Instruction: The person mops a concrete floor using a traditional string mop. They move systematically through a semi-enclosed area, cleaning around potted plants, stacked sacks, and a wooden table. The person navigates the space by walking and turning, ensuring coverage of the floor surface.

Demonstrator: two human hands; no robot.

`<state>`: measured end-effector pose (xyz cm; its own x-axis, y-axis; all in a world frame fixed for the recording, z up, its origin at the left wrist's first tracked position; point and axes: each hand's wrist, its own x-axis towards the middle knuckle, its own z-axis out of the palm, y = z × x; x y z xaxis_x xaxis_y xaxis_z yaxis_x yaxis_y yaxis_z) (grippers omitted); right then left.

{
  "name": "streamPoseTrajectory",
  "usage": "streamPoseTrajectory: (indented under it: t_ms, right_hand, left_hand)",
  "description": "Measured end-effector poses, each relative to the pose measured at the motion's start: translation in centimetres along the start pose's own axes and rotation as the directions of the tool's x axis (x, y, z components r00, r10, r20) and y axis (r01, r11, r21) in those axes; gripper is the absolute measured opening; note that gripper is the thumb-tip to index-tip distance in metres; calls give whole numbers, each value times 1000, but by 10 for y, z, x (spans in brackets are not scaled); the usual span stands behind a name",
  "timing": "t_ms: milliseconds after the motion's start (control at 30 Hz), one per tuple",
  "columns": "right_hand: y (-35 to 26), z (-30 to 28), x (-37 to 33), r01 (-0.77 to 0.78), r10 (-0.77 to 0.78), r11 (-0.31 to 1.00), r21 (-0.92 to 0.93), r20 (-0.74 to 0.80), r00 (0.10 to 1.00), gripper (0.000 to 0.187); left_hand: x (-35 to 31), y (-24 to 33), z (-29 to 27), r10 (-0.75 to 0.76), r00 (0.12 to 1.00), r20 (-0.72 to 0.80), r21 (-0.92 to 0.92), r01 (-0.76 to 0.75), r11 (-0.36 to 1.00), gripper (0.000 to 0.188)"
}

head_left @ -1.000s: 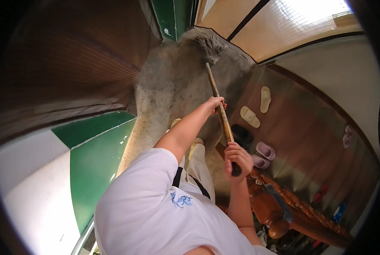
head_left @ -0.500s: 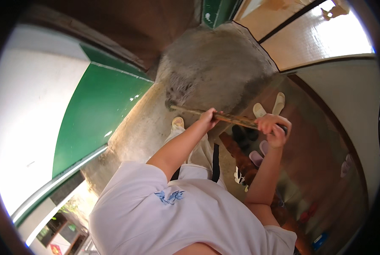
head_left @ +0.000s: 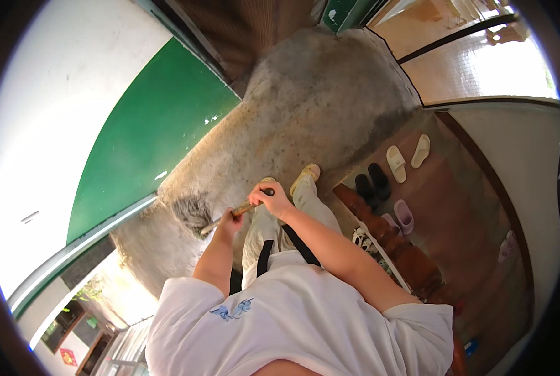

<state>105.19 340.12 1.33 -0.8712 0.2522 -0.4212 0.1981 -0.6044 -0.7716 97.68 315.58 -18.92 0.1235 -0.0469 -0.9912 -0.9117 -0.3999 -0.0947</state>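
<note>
Both hands grip the wooden handle of a mop (head_left: 247, 207) in front of my legs. My left hand (head_left: 231, 222) is wrapped round the handle lower down, nearer the mop head. At the top end, my right hand (head_left: 270, 199) closes over the handle, whose dark tip shows at the fingers. The shaggy grey mop head (head_left: 192, 212) lies on the concrete floor (head_left: 273, 119) to my left, close to the foot of the green-and-white wall.
The green lower wall (head_left: 148, 125) runs along the left. At right, white slippers (head_left: 396, 164), black slippers (head_left: 379, 180) and pink slippers (head_left: 404, 217) lie on a brownish floor beside a carved reddish-brown wooden piece (head_left: 392, 244). A brown curtain (head_left: 248, 37) hangs at the far side.
The mop has swung from ahead of me round to my left and nearer. Both hands have moved left and down with it, and my right foot has come into view.
</note>
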Motion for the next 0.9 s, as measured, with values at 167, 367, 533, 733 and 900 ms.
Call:
streamPoseTrajectory:
  t_ms: [167,367,533,733,900]
  right_hand:
    - [-28,-26,1,41,-38,998,44,-71,997,21]
    - [-132,-132,-18,355,-308,932,79,-347,886,22]
    - [-281,-227,-95,693,-596,719,-51,-558,577,21]
    - [-369,-267,-210,753,-809,541,-374,-477,344,26]
    - [-323,-267,-187,401,-876,461,-791,-334,348,4]
  left_hand:
    - [-25,-28,41,-169,963,208,142,141,980,18]
    - [-93,-117,190,-295,910,291,349,186,918,26]
    - [-168,-254,343,-554,728,403,752,81,654,23]
    - [-241,-420,450,-710,563,423,866,-19,501,18]
    - [-191,-449,535,-698,652,297,955,-195,224,17]
